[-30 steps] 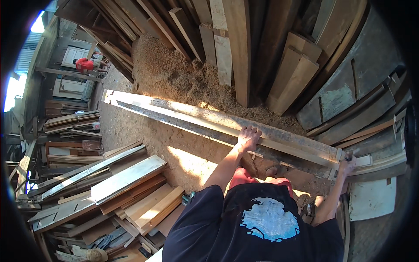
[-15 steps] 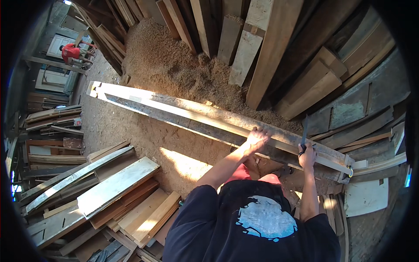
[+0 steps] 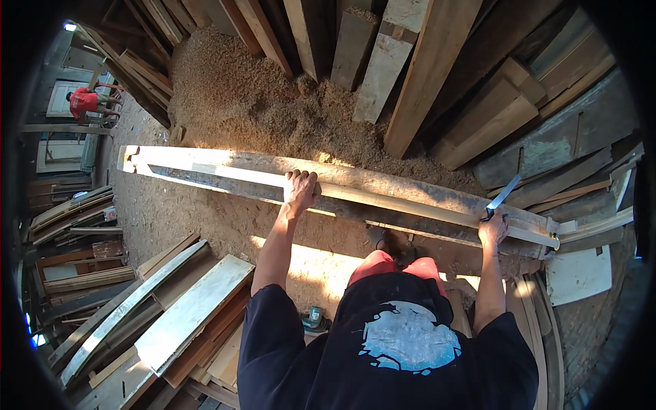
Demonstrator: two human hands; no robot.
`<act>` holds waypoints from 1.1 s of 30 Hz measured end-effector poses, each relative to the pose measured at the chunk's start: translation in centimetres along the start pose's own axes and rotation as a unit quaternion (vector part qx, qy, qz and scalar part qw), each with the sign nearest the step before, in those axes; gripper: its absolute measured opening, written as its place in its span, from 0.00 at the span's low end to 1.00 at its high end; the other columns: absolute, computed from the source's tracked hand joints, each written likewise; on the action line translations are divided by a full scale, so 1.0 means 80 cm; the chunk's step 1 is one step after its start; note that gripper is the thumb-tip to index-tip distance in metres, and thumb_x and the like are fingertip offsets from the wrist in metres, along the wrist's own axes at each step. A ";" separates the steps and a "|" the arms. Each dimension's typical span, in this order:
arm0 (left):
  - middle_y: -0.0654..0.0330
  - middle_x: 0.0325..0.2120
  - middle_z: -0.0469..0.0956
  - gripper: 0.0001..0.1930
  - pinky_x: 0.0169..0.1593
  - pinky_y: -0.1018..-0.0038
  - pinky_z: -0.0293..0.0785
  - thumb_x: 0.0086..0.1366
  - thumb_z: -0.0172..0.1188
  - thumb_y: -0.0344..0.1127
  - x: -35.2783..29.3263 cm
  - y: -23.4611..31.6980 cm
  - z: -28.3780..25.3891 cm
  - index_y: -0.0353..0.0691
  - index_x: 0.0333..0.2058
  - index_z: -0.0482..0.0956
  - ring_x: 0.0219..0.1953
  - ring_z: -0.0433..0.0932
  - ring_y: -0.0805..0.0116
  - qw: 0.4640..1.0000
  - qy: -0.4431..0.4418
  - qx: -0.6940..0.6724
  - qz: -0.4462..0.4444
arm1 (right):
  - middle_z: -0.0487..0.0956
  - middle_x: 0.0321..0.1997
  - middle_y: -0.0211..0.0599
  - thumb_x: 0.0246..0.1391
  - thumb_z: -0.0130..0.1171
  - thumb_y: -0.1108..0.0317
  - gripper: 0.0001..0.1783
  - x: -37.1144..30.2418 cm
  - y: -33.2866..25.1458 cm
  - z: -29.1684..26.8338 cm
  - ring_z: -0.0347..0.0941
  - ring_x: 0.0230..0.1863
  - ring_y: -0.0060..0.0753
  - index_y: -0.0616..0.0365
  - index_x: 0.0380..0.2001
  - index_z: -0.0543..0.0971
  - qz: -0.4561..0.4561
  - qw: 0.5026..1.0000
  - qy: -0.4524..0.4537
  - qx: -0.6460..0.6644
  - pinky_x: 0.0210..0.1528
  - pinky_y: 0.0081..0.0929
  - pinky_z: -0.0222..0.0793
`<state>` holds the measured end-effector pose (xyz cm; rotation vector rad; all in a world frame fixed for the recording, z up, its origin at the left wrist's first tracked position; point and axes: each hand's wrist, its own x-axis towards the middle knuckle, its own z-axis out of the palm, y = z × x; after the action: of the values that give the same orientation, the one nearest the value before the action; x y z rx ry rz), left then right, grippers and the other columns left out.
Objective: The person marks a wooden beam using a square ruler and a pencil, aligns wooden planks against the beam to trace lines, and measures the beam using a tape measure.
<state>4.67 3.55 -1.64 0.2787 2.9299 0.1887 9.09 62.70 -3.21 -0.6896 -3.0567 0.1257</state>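
A long, pale wooden batten lies lengthwise along a long, narrow bench-like timber in front of me. My left hand is closed over the batten left of its middle, with the fingers curled across the top. Near the right end, my right hand grips the dark handle of a tool with a straight, shiny flat blade. That blade points up and to the right, clear of the wood. I cannot tell whether it is a knife or a small saw. The right hand rests at the batten's near side.
Sawdust heaps beyond the timber, below leaning boards. Stacked planks fill the lower left. A teal and black power tool sits beside my left arm. Far left, a person in a red shirt bends over.
My left hand has slid well to the left along the batten. The blade in my right hand has tipped from nearly upright toward the right. My view has shifted slightly.
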 end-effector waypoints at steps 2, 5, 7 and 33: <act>0.55 0.31 0.78 0.17 0.50 0.54 0.63 0.42 0.69 0.31 -0.004 0.002 0.000 0.45 0.33 0.75 0.43 0.75 0.50 1.000 0.016 -0.006 -0.003 | 0.83 0.39 0.53 0.59 0.58 0.49 0.22 -0.005 -0.008 -0.005 0.75 0.50 0.61 0.54 0.47 0.79 0.012 1.000 -0.012 0.001 0.58 0.55 0.61; 0.55 0.33 0.78 0.18 0.50 0.54 0.63 0.40 0.70 0.31 -0.006 0.006 -0.003 0.45 0.33 0.75 0.43 0.74 0.49 1.000 0.020 0.015 -0.010 | 0.84 0.39 0.52 0.59 0.58 0.49 0.21 -0.002 -0.003 0.003 0.74 0.52 0.60 0.54 0.45 0.79 0.026 0.999 -0.018 0.008 0.58 0.57 0.60; 0.52 0.36 0.79 0.20 0.52 0.54 0.64 0.41 0.72 0.33 -0.007 0.007 -0.006 0.44 0.36 0.75 0.45 0.75 0.48 0.999 0.011 0.029 -0.020 | 0.83 0.39 0.54 0.59 0.57 0.48 0.22 0.002 0.001 0.005 0.74 0.53 0.60 0.54 0.45 0.78 0.020 0.996 -0.042 0.079 0.59 0.57 0.58; 0.49 0.42 0.80 0.31 0.51 0.56 0.75 0.49 0.72 0.42 0.039 0.168 0.011 0.44 0.53 0.74 0.47 0.79 0.49 0.978 -0.046 -0.050 0.198 | 0.77 0.30 0.33 0.61 0.61 0.63 0.13 -0.108 0.125 -0.155 0.72 0.33 0.26 0.64 0.41 0.78 0.197 0.819 0.332 0.424 0.38 0.31 0.69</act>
<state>4.20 17.37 -1.12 0.8285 2.7308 0.3672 21.48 68.98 8.49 -0.9674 -1.8540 0.9407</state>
